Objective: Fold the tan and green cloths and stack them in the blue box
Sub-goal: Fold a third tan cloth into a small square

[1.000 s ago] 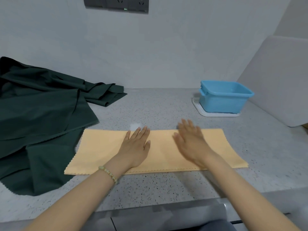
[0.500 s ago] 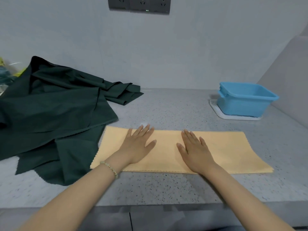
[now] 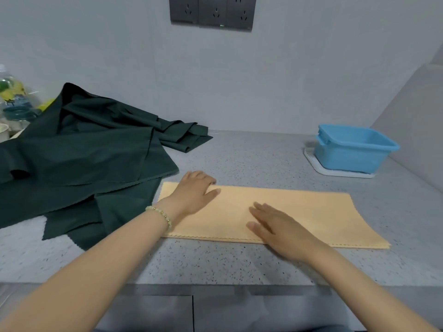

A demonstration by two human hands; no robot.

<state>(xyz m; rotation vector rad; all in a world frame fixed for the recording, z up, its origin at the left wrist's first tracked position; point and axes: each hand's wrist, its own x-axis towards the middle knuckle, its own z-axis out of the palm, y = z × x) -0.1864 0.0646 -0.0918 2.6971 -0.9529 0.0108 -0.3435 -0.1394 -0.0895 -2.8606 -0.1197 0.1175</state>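
Starting with tan cloth (image 3: 299, 212): folded into a long strip, lying flat on counter (image 3: 239, 264) near the front edge, long side running left to right. Zigzag-cut edges stacked along the near side. Touched by both hands. At the strip's far-left part, left hand (image 3: 195, 192): fingers bent down over the far edge, thumb flat on the fabric. Can't tell whether gripping that edge or only pressing (fingertips hidden). Mid-strip, toward the near edge, right hand (image 3: 282, 228): palm down, fingers straight and relaxed, resting on the fabric, grasping nothing, a bit motion-blurred. On the left wrist, bead bracelet (image 3: 161, 215).

Moving outward. Left of the strip, green cloth (image 3: 84, 164): unfolded, spread in a rumpled heap over the counter's left side, reaching back to the wall (image 3: 287, 80). One flap just beside the strip's left end, maybe touching. At far right near the wall, blue box (image 3: 354, 152): upright, sitting on a white tray (image 3: 316, 167), well apart from both cloths. Both cloths on the counter, outside the box. High on the wall, dark sockets (image 3: 211, 10). At far left behind the green heap, a plastic bottle (image 3: 12, 97), partly cut off by the frame.
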